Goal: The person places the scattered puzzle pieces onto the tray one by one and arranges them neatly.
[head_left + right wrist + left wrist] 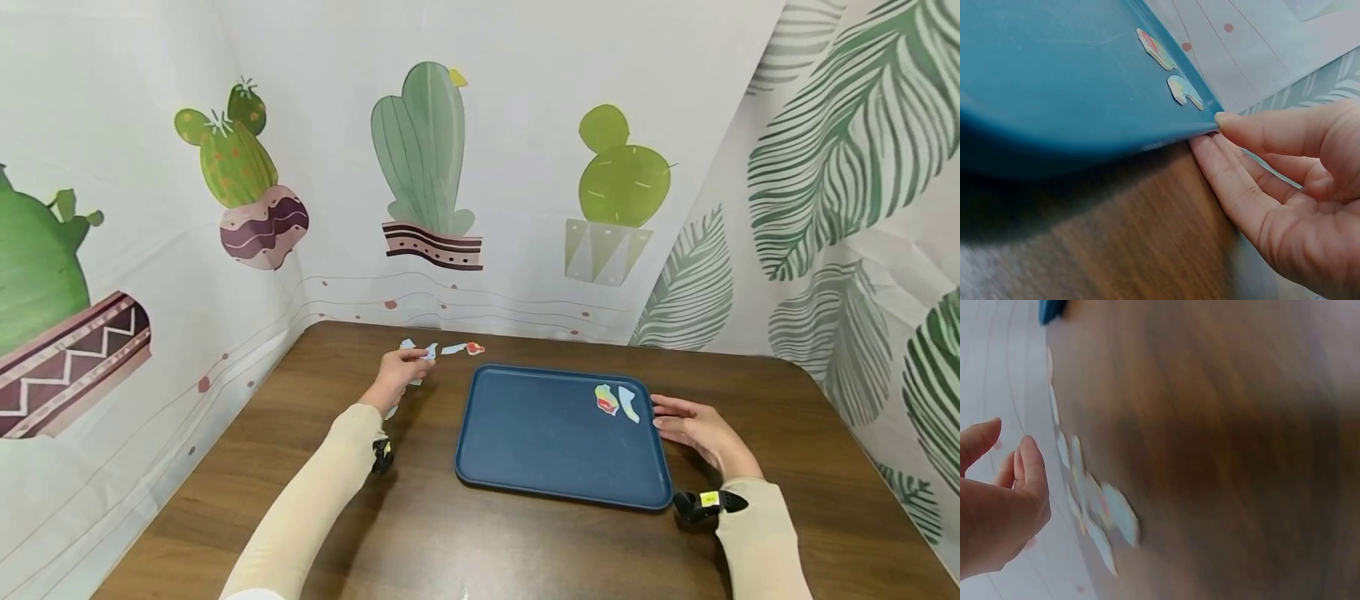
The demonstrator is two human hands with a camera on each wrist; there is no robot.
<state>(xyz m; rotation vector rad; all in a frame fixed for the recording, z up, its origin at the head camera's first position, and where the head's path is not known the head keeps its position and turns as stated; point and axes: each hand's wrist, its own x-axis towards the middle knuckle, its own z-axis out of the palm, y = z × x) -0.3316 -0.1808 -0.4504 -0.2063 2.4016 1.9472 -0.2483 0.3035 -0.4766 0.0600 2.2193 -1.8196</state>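
Observation:
My left hand is over a group of small flat puzzle-like pieces near the far left of the table. In the left wrist view, the thumb and fingers of that hand stand apart with nothing visible between them, while pale pieces lie on the wood beyond. At the right side of a blue tray, my right hand pinches the rim, thumb on top and fingers below. Two pieces lie in the tray's far right corner: a red-and-yellow one and a pale curved one.
A pale strip piece and a red piece lie behind the tray's left corner. The brown wooden table meets a white cloth backdrop printed with cacti and leaves.

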